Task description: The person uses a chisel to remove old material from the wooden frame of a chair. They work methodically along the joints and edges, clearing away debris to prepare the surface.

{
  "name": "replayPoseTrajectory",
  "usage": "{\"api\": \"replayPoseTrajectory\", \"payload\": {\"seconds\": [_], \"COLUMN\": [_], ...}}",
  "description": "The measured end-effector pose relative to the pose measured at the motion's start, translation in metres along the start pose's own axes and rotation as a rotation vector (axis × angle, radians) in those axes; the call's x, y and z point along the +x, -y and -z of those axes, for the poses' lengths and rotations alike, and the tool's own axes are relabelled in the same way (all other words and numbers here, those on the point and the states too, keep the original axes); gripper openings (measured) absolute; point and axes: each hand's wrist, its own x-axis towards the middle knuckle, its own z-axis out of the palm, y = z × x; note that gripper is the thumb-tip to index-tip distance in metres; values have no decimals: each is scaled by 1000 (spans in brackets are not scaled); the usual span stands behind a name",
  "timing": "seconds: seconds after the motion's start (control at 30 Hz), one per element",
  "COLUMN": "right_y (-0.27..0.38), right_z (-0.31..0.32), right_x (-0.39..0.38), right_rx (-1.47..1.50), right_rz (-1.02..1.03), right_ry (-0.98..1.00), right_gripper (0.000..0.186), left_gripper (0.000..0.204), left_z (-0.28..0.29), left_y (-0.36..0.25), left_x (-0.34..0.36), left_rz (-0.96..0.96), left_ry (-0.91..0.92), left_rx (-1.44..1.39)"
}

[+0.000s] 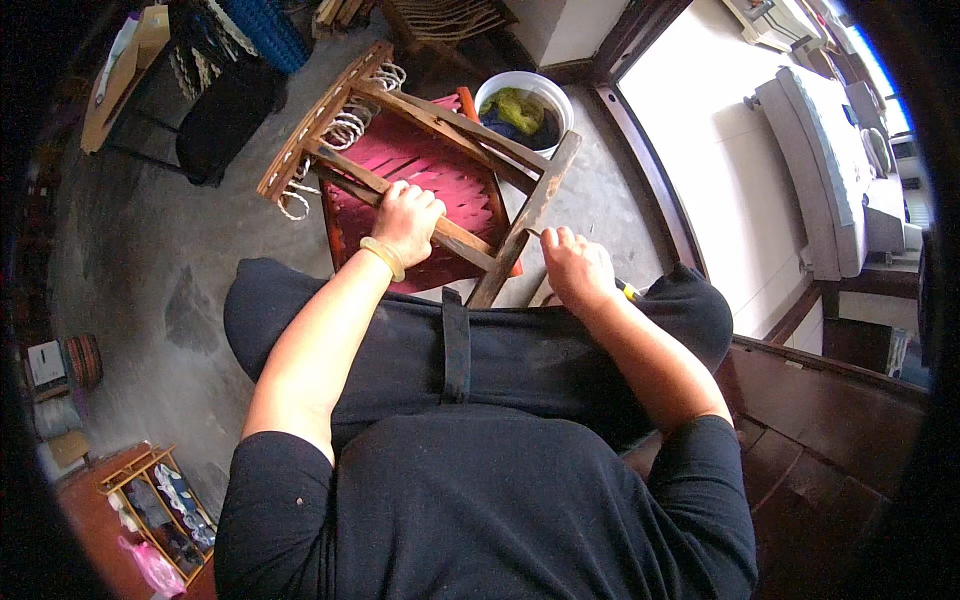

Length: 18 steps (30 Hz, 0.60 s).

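Observation:
My left hand, with a pale bracelet at the wrist, is closed round a rail of a worn wooden frame. Rope loops hang from its slatted end bar. My right hand is closed on a small thin dark tool, whose tip is at or beside the frame's right crosspiece; its shape is mostly hidden. A yellow object shows partly behind that hand. Under the frame lies a pink woven panel with a red-brown wooden border.
A white bucket with green and dark material stands beyond the frame. A black seat and blue cords are upper left. A dark threshold borders a white-floored room with grey furniture. A small wooden rack is lower left.

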Motion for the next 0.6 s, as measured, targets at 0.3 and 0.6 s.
{"api": "replayPoseTrajectory", "payload": {"seconds": [0.3, 0.6], "right_y": [23, 17], "right_z": [5, 9], "right_x": [-18, -15], "right_rx": [-53, 69], "right_rz": [133, 74], "right_ry": [33, 8], "right_gripper": [15, 13], "left_gripper": [22, 23], "left_z": [-2, 0], "left_y": [-1, 0], "left_x": [0, 0], "left_rz": [15, 9], "left_ry": [11, 12], "left_rx": [-6, 19]}}
